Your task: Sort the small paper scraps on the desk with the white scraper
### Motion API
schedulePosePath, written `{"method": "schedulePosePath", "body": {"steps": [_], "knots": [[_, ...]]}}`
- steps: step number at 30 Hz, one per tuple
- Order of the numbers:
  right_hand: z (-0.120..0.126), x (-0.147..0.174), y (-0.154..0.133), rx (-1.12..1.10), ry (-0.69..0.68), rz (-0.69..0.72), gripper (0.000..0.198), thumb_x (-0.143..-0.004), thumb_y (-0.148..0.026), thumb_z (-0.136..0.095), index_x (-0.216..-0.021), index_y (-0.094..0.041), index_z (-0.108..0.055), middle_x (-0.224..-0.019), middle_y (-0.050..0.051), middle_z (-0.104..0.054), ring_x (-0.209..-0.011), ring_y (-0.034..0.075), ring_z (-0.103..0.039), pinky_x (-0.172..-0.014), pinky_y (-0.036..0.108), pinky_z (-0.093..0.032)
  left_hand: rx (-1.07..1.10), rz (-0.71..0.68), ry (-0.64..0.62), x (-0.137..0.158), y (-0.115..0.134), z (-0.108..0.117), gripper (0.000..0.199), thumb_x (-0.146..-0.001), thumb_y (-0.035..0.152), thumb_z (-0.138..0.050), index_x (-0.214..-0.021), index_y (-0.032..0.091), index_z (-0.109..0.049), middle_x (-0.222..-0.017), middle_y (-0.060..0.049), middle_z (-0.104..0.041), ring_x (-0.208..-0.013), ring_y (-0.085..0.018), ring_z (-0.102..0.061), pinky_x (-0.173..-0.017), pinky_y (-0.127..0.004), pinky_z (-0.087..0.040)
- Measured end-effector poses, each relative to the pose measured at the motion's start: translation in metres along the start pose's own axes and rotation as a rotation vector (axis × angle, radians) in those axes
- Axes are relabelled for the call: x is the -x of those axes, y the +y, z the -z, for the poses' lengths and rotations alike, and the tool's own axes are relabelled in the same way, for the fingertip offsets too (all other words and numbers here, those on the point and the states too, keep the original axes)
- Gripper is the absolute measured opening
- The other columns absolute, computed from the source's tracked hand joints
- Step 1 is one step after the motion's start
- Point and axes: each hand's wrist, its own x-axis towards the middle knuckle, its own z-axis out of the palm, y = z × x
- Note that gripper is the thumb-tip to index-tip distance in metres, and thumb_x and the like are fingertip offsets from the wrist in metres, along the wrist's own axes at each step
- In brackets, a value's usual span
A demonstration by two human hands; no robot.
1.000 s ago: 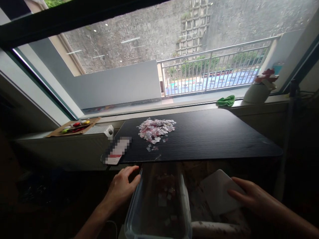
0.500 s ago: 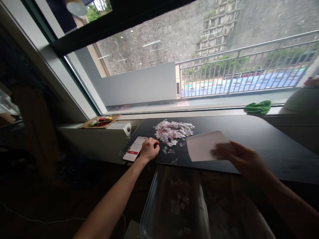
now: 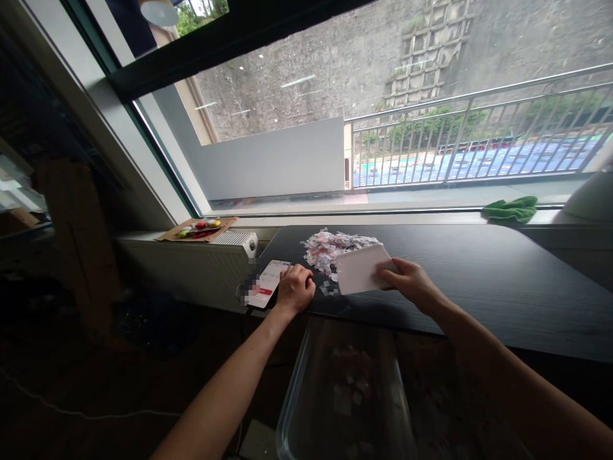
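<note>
White card [image 3: 357,271], grasped by your right fingers [image 3: 389,276], partly covers the paper scraps [image 3: 328,249] at its 11 o'clock on the bench [image 3: 460,281]: gathering, apparently. Sweeping would call for a low, level edge. At 9 o'clock your left fingers [image 3: 299,273] curl, hold unclear.

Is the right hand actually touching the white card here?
Touching. The head view shows the right hand gripping the white card at its right-hand edge, with no gap between them.
</note>
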Motion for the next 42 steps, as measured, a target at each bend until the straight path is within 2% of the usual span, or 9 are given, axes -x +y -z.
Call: {"method": "schedulePosePath", "body": {"steps": [7,11,17,22,25,30,36,42], "knots": [[-0.004,-0.003,-0.002,-0.031,0.037,-0.092,0.009,-0.065,-0.015,-0.073,-0.072,-0.015,-0.068,-0.068,0.004,-0.070,-0.059,0.014,-0.064,-0.052,0.024,-0.055,-0.021,0.045,-0.046,-0.001,0.006,0.001,0.017,-0.082,0.017,-0.050,-0.092,0.020,-0.063,-0.100,-0.007,-0.064,-0.101,-0.024,-0.055,-0.091,-0.040,-0.038],[-0.008,0.002,-0.006,-0.025,-0.015,-0.161,0.007,-0.064,-0.013,-0.074,-0.068,-0.014,-0.068,-0.065,0.003,-0.070,-0.058,0.015,-0.064,-0.050,0.024,-0.055,-0.011,0.087,-0.047,0.000,0.009,0.001,0.018,-0.082,0.016,-0.049,-0.094,0.020,-0.062,-0.103,-0.007,-0.065,-0.104,-0.025,-0.054,-0.094,-0.042,-0.035],[-0.006,0.008,-0.006,-0.055,-0.085,-0.202,0.009,-0.061,-0.015,-0.076,-0.068,-0.016,-0.069,-0.067,0.003,-0.072,-0.060,0.015,-0.065,-0.051,0.023,-0.056,0.022,0.079,-0.014,0.002,0.008,0.001,0.018,-0.081,0.017,-0.050,-0.093,0.021,-0.063,-0.102,-0.007,-0.065,-0.102,-0.025,-0.055,-0.097,-0.043,-0.033],[-0.010,0.001,-0.003,-0.090,-0.012,-0.131,0.012,-0.064,-0.018,-0.075,-0.073,-0.015,-0.069,-0.071,0.004,-0.072,-0.062,0.016,-0.066,-0.055,0.025,-0.057,0.035,0.057,0.021,0.003,0.004,-0.002,0.018,-0.080,0.017,-0.051,-0.090,0.021,-0.065,-0.099,-0.006,-0.065,-0.099,-0.024,-0.056,-0.098,-0.044,-0.032],[-0.014,-0.001,-0.003,-0.086,0.034,-0.117,0.009,-0.064,-0.015,-0.074,-0.071,-0.015,-0.068,-0.067,0.003,-0.071,-0.059,0.014,-0.065,-0.052,0.023,-0.056,0.050,0.045,0.035,0.004,0.003,-0.003,0.017,-0.079,0.018,-0.051,-0.088,0.021,-0.065,-0.096,-0.006,-0.065,-0.098,-0.023,-0.057,-0.100,-0.044,-0.030],[-0.015,0.004,-0.007,-0.085,-0.083,-0.186,0.008,-0.063,-0.013,-0.074,-0.068,-0.015,-0.069,-0.065,0.003,-0.072,-0.057,0.014,-0.065,-0.049,0.022,-0.055,0.066,0.047,0.032,0.005,0.004,-0.002,0.017,-0.078,0.018,-0.052,-0.088,0.020,-0.066,-0.096,-0.006,-0.065,-0.098,-0.023,-0.057,-0.101,-0.044,-0.030],[-0.023,-0.001,-0.004,-0.101,-0.035,-0.130,0.008,-0.063,-0.015,-0.074,-0.069,-0.015,-0.069,-0.066,0.003,-0.072,-0.058,0.014,-0.065,-0.052,0.021,-0.055,0.065,0.055,0.031,0.005,0.005,-0.001,0.016,-0.078,0.018,-0.052,-0.087,0.021,-0.065,-0.095,-0.005,-0.065,-0.099,-0.023,-0.057,-0.101,-0.043,-0.030],[-0.023,0.001,-0.003,-0.056,-0.120,-0.131,0.005,-0.063,-0.016,-0.073,-0.065,-0.015,-0.068,-0.064,0.003,-0.071,-0.057,0.013,-0.064,-0.048,0.020,-0.054,0.069,0.043,0.044,0.004,0.004,-0.003,0.017,-0.078,0.018,-0.052,-0.087,0.020,-0.066,-0.095,-0.006,-0.066,-0.098,-0.023,-0.058,-0.101,-0.044,-0.030]]}}
